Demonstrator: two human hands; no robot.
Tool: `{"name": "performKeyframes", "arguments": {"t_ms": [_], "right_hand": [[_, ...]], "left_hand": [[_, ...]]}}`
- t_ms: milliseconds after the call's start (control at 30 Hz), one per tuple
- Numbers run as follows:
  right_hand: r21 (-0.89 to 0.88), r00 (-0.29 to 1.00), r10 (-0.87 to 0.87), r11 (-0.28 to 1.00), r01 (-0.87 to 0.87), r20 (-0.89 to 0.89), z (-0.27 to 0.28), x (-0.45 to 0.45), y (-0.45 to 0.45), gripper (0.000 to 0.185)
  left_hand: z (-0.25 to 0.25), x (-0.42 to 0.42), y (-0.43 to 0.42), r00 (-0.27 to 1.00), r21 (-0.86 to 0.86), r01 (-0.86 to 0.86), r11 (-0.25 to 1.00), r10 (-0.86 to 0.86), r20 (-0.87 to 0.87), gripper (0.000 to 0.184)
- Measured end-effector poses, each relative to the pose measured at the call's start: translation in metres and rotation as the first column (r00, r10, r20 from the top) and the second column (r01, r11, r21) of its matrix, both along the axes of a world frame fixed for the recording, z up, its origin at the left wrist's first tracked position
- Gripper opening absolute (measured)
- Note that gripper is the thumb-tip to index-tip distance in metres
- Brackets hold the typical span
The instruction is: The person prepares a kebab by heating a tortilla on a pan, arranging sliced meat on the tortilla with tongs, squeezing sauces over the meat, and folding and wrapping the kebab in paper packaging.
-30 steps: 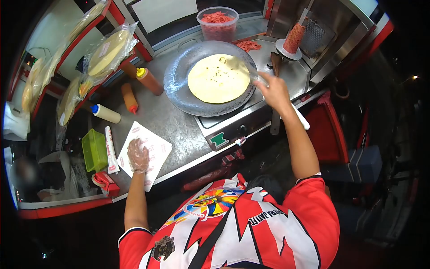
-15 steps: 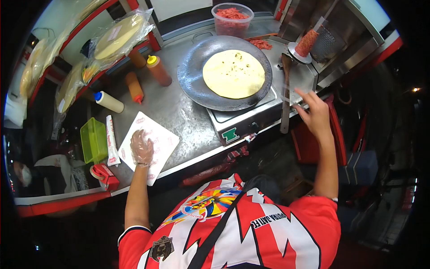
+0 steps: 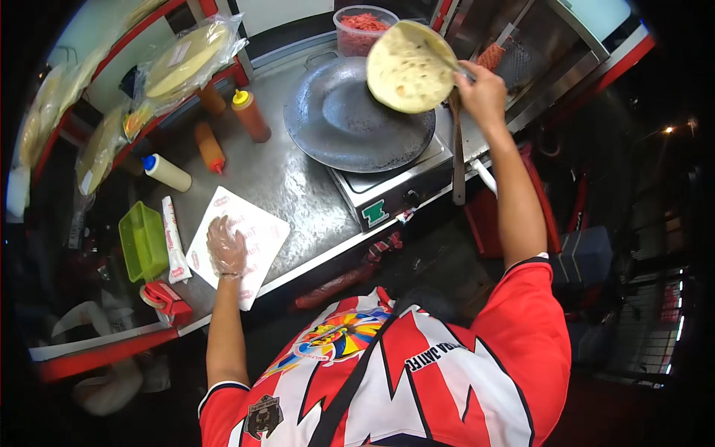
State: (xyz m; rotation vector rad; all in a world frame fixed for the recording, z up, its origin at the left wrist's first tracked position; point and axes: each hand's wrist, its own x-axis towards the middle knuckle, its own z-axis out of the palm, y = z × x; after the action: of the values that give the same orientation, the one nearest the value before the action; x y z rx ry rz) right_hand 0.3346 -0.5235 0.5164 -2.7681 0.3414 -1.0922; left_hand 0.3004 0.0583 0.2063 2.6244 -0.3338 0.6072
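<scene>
My right hand [image 3: 482, 93] holds a round flatbread [image 3: 410, 68] by its right edge, raised and tilted over the far right part of the black griddle pan [image 3: 328, 141]. A small grey piece shows at these fingers; I cannot make out what it is. My left hand [image 3: 226, 247], in a clear plastic glove, lies with fingers spread on a white printed paper sheet [image 3: 261, 231]. Left of that sheet are a rolled printed wrapper [image 3: 176, 242] and a green plastic basket [image 3: 144, 242].
Sauce bottles [image 3: 252, 117] are on the steel counter behind the paper. A tub of red shreds [image 3: 363, 33] stands behind the pan. A wooden-bladed spatula [image 3: 457, 156] lies right of the stove. A red tape dispenser [image 3: 167, 302] sits at the front left edge. Packed flatbreads [image 3: 190, 59] are at upper left.
The flatbread has come up off the pan, now in my right hand, which moved up and left from beside the stove. My left hand stays on the paper. The view has shifted slightly.
</scene>
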Motion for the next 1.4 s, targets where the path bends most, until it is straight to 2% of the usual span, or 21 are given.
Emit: {"name": "performKeyframes", "arguments": {"t_ms": [33,133,233,333,367,467,567,600,667,700,733,767,833,867,1000,1167,1200,1267,1333,1367,1400], "right_hand": [[-0.063,1.0,0.014,0.998,-0.015,-0.007,0.014,-0.003,-0.009,0.034],[-0.065,0.995,0.094,0.994,-0.092,0.024,0.045,-0.021,0.003,0.038],[0.024,0.985,0.171,0.985,-0.172,0.037,0.065,-0.036,0.024,0.039],[0.252,0.976,0.217,0.945,-0.21,-0.002,0.078,-0.047,0.043,0.038],[0.378,0.977,0.205,0.91,-0.169,-0.057,0.083,-0.053,0.055,0.036],[0.68,0.937,0.35,0.69,-0.249,-0.013,0.06,-0.051,0.074,0.036],[0.689,0.923,0.343,0.712,-0.134,-0.176,-0.007,-0.03,0.076,0.039],[0.68,0.912,0.317,0.731,-0.06,-0.261,-0.038,-0.018,0.068,0.041],[0.454,0.919,0.16,0.891,0.022,-0.36,-0.073,-0.008,0.054,0.045],[0.293,0.956,0.103,0.956,-0.019,-0.274,-0.085,0.0,0.033,0.042],[0.157,0.974,0.013,0.987,0.023,-0.225,-0.092,0.011,0.005,0.039],[0.056,0.963,-0.146,0.985,0.162,-0.226,-0.078,0.015,-0.009,0.04],[-0.144,0.974,-0.213,0.969,0.201,-0.078,-0.042,0.014,-0.038,0.038],[-0.134,0.975,-0.214,0.97,0.204,-0.063,-0.02,0.011,-0.042,0.037],[-0.324,0.99,-0.135,0.935,0.143,0.048,0.047,-0.017,-0.015,0.033],[-0.152,0.997,0.064,0.987,-0.056,0.048,0.112,-0.074,0.075,0.033],[-0.096,0.984,0.172,0.981,-0.166,0.05,0.119,-0.08,0.093,0.033],[0.152,0.97,0.227,0.965,-0.212,-0.091,0.125,-0.087,0.126,0.033],[0.36,0.919,0.375,0.88,-0.311,-0.123,0.109,-0.081,0.161,0.034],[0.446,0.883,0.459,0.814,-0.373,-0.099,0.097,-0.08,0.183,0.035],[0.485,0.87,0.479,0.792,-0.371,-0.117,0.083,-0.079,0.216,0.037]], "left_hand": [[-0.001,-0.002,0.0,1.0,-0.012,0.002,1.0,-0.002,-0.013,0.053],[-0.001,0.0,0.001,0.999,-0.047,-0.019,0.999,0.017,-0.028,0.053],[-0.002,-0.002,0.0,0.999,-0.075,-0.028,0.997,0.025,-0.042,0.053],[-0.003,0.0,0.001,0.999,-0.094,-0.016,0.995,0.014,-0.03,0.053],[-0.005,0.001,0.002,1.0,-0.076,-0.016,0.997,0.015,-0.017,0.053],[-0.009,0.002,0.001,0.999,-0.127,-0.017,0.992,0.013,-0.031,0.054],[-0.006,-0.001,0.0,0.997,-0.127,-0.034,0.991,0.026,-0.066,0.052],[-0.005,-0.001,0.0,0.997,-0.113,-0.042,0.993,0.034,-0.076,0.051],[-0.008,0.001,0.003,0.999,-0.092,-0.023,0.996,0.018,-0.051,0.052],[-0.005,0.0,0.001,0.998,-0.109,-0.021,0.994,0.014,-0.058,0.052],[-0.004,-0.001,0.001,0.998,-0.127,-0.021,0.992,0.012,-0.069,0.052],[-0.006,-0.002,0.001,0.998,-0.156,-0.013,0.988,0.003,-0.065,0.052],[-0.008,0.0,0.002,0.999,-0.218,0.005,0.976,-0.016,-0.05,0.053],[-0.007,0.0,0.001,0.999,-0.201,0.005,0.979,-0.011,-0.03,0.053],[-0.009,0.0,0.003,1.0,-0.152,0.002,0.988,0.002,0.03,0.053],[-0.008,0.005,0.011,1.0,-0.251,0.021,0.968,-0.017,0.02,0.049],[-0.029,0.015,0.016,0.996,-0.333,0.049,0.942,-0.021,0.088,0.044],[-0.018,0.015,0.031,0.997,-0.527,0.017,0.85,-0.054,-0.055,0.037],[-0.021,0.019,0.053,0.994,-0.779,0.02,0.627,-0.096,-0.052,0.03],[-0.018,0.014,0.07,0.964,-0.86,-0.151,0.488,-0.118,-0.236,0.03],[0.008,0.01,0.086,0.901,-0.883,-0.329,0.335,-0.169,-0.399,0.032]]}}
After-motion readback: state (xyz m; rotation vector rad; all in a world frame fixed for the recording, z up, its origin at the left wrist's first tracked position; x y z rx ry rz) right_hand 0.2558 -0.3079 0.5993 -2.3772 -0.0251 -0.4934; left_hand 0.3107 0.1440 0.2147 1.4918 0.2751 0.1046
